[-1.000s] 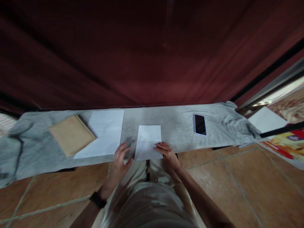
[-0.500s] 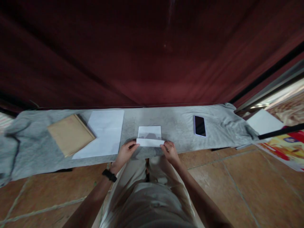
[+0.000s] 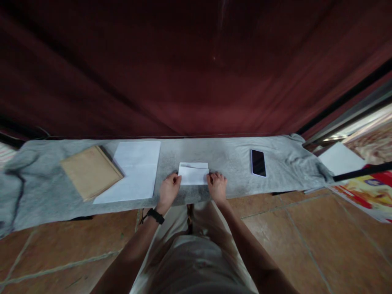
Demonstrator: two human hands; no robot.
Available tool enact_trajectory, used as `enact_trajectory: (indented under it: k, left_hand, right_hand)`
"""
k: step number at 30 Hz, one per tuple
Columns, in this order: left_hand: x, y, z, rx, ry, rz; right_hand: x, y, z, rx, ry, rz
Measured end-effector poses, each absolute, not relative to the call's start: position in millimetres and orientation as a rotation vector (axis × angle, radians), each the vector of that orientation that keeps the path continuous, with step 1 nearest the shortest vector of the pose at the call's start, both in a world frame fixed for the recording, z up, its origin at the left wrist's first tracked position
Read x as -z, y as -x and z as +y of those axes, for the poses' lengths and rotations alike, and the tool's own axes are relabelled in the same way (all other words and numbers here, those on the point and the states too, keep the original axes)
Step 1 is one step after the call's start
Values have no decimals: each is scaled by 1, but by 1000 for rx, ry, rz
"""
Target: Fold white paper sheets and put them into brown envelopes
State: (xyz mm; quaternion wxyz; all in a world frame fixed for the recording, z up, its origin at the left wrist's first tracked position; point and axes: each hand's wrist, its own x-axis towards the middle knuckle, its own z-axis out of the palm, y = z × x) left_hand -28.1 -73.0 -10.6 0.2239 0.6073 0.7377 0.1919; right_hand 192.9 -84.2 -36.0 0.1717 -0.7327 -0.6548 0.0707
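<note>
A small sheet of white paper (image 3: 193,176), its near part folded over toward the far edge, lies on the grey cloth in front of me. A strip of the lower layer shows beyond the fold's slightly lifted edge. My left hand (image 3: 170,188) is closed at the paper's left side, thumb and fingers pinching it. On the opposite side my right hand (image 3: 217,186) grips the right edge the same way, fingers curled. A dark watch (image 3: 155,216) is on my left wrist.
Grey cloth (image 3: 232,157) covers the narrow bench. To the left, brown paper envelopes (image 3: 92,172) overlap a large white sheet (image 3: 139,171). A phone (image 3: 258,163) lies to the right. A dark red curtain (image 3: 196,81) hangs behind. A colourful printed box (image 3: 372,192) stands at far right.
Both hands have moved slightly away from me, carrying the paper's near flap over onto the sheet. The flap stood raised at the near edge before and now lies nearly flat.
</note>
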Motion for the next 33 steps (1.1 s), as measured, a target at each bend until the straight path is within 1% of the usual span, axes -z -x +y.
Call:
enact_trajectory:
  k: [4,9,23,33]
  left_hand:
    - [1,22,-67,-300,-1692,2133]
    - [-4,17,-64,-174,-1743,2199]
    - [0,11,-51,-125,-1810,2244]
    - [6,9,-52,-84,-1872,2264]
  right_hand:
    - [33,-191,-75,-182,2115,-1874]
    - [34,-191,-67,-133,2108,-1905]
    - [38,-190,-53,29,2076,-2010]
    - [32,-187,-56,74,2083,-1903]
